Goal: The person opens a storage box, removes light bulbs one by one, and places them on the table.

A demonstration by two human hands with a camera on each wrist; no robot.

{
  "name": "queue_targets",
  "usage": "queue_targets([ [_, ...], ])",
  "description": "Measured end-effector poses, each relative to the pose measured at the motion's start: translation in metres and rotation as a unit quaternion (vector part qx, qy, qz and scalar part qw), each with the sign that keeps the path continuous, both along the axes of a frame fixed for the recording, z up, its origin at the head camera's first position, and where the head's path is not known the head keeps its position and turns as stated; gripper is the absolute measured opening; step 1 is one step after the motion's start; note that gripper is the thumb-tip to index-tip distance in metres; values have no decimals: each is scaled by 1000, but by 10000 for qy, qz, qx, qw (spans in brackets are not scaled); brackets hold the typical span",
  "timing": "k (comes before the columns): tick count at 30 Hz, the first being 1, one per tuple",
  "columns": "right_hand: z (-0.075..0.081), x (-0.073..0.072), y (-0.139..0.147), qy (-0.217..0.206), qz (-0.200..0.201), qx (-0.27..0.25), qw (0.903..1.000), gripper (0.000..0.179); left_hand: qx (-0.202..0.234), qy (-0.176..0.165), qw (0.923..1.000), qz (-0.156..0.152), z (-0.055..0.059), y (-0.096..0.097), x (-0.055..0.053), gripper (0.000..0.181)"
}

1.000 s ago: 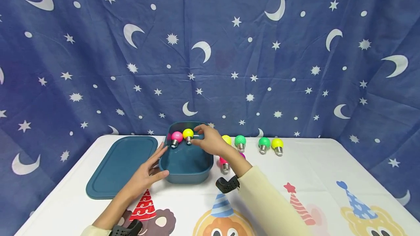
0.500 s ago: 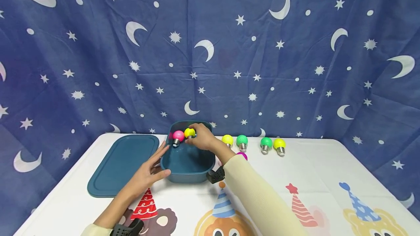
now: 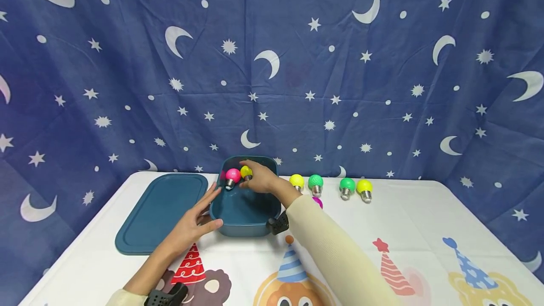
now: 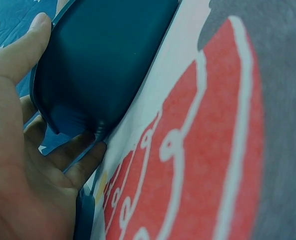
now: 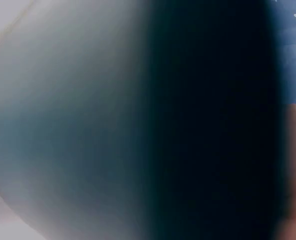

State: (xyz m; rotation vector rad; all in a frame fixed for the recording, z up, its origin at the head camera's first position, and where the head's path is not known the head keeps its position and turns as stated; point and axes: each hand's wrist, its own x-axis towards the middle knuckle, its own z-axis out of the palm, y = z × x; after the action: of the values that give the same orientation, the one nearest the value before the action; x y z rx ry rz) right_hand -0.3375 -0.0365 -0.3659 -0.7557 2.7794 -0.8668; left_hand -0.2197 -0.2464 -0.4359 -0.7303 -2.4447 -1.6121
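Observation:
Inside a dark teal plastic box [image 3: 245, 231], my right hand [image 3: 264, 179] pinches a yellow light bulb [image 3: 246, 171] between thumb and fingers, near the back left. Beside it a pink light bulb [image 3: 232, 174] lies with its metal base toward me. My left hand [image 3: 191, 225] touches the box's outer left wall, thumb near the front corner and fingers spread along the side. In the left wrist view, the thumb [image 4: 35, 37] reaches the box rim, while the other fingers lie along the outer wall. Blurred dark box wall fills much of the right wrist view.
A flat teal lid [image 3: 159, 214] lies left of the box. To the right are a yellow bulb [image 3: 296, 181], a textured green bulb [image 3: 316, 182], a smooth green bulb [image 3: 347, 184] and another yellow bulb [image 3: 364, 186]. A purple bulb [image 3: 317, 201] is partly hidden by the right sleeve.
My right hand has moved left and further into the box, its fingers closing round the yellow bulb. The left hand stays at the box; the sleeve now covers the pink bulb on the table.

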Motion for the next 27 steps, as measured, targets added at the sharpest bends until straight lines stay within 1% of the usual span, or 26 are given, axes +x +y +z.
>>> queue_targets([
  [3, -1, -1, -1, -98, 82, 195, 9997, 72, -18, -2, 10000, 31, 0, 0, 1, 73],
  [7, -3, -1, -1, -211, 54, 325, 9992, 73, -36, 12, 10000, 59, 0, 0, 1, 73],
  [10, -2, 0, 0, -126, 11, 310, 9994, 70, -28, -2, 10000, 63, 0, 0, 1, 73],
  [15, 0, 1, 2, 37, 54, 237, 9997, 62, -12, 6, 10000, 50, 0, 0, 0, 73],
  [18, 0, 2, 3, 12, 123, 209, 9997, 56, 3, 8, 10000, 34, 0, 1, 0, 73],
  [22, 0, 3, 4, -39, 309, 237, 9992, 52, -4, 0, 10000, 21, 0, 1, 0, 73],
  [27, 1, 3, 6, 112, 769, 377, 9963, 48, -13, 39, 10000, 1, 0, 1, 0, 72],
])
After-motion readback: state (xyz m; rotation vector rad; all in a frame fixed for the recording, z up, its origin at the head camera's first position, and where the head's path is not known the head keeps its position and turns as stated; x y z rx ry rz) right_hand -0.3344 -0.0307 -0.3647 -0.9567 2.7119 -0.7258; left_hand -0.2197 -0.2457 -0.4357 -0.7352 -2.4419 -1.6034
